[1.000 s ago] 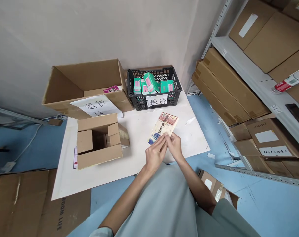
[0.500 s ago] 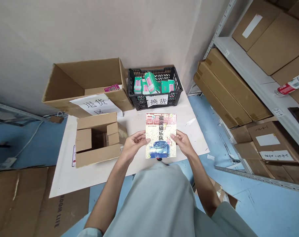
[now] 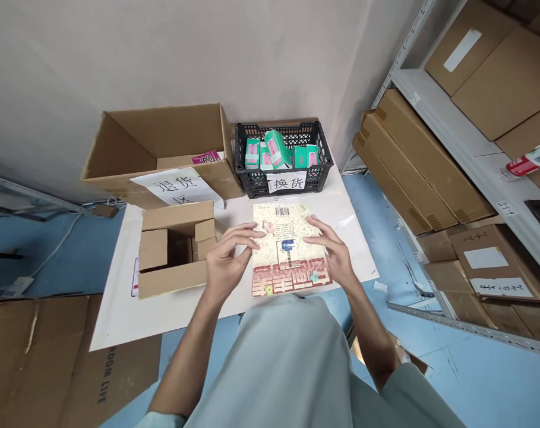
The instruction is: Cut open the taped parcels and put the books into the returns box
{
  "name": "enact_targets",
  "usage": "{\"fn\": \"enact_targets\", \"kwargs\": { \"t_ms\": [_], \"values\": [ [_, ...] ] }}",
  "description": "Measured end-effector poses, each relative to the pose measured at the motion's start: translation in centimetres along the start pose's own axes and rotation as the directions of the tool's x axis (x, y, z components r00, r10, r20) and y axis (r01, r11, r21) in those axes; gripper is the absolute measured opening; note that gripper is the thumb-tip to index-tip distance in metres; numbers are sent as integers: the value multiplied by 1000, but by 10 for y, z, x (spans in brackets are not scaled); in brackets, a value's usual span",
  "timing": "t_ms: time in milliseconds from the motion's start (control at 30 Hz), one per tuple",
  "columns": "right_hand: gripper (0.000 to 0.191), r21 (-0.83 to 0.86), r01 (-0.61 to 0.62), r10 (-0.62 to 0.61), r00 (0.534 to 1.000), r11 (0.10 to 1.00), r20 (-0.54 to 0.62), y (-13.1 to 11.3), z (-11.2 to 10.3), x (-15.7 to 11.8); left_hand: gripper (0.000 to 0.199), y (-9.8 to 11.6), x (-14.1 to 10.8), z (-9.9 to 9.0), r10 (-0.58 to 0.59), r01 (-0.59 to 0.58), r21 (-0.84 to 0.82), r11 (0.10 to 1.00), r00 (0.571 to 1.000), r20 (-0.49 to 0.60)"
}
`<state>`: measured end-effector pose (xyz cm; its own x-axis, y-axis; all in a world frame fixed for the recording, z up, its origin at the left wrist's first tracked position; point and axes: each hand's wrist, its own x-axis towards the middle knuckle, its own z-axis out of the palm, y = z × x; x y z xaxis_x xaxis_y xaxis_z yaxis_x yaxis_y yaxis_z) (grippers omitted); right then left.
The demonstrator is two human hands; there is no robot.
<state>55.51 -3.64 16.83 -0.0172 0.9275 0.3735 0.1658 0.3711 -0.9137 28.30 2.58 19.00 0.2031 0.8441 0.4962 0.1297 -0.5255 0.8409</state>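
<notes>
A thin paperback book (image 3: 290,238) is in front of me with its back cover up. The barcode is at the far edge, and a red patterned band runs along the near edge. At the book's left edge, my left hand (image 3: 229,255) holds it loosely, fingertips over the cover and thumb by the side. On the opposite edge my right hand (image 3: 334,252) grips it, fingers across the cover and thumb hidden. Left of the book stands an open small cardboard box (image 3: 174,279), its flaps up.
Behind, on the white table (image 3: 122,318), stand a large open carton (image 3: 163,137) with a paper sign and a black plastic crate (image 3: 283,178) holding several green-and-pink boxes (image 3: 274,150). Shelving (image 3: 448,125) with cartons is at right. A big carton (image 3: 33,362) sits lower left.
The book has been turned over from its front cover to its back cover, and it now looks larger. Both hands have shifted their hold along its sides.
</notes>
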Motion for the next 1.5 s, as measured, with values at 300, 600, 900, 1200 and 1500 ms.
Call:
{"fn": "enact_targets", "kwargs": {
  "t_ms": [300,600,900,1200,1500],
  "values": [
    [56,104,-234,251,943,967,-220,23,8,-9,40,-18,-9,-4,-318,321,-31,946,945,80],
    [35,77,-358,362,930,931,-60,30,0,-17,45,-32,-25,-14,-430,448,-47,893,879,206],
    [32,56,-350,354,931,935,-87,15,4,-8,38,-24,-17,-17,-427,430,-7,903,898,101],
    [56,110,-497,508,848,861,-152,4,19,16,51,-12,6,-3,-539,543,-34,839,839,73],
    [72,226,-549,580,809,804,-98,50,33,10,57,-34,-10,-1,-569,566,103,818,822,-9]
  ]
}}
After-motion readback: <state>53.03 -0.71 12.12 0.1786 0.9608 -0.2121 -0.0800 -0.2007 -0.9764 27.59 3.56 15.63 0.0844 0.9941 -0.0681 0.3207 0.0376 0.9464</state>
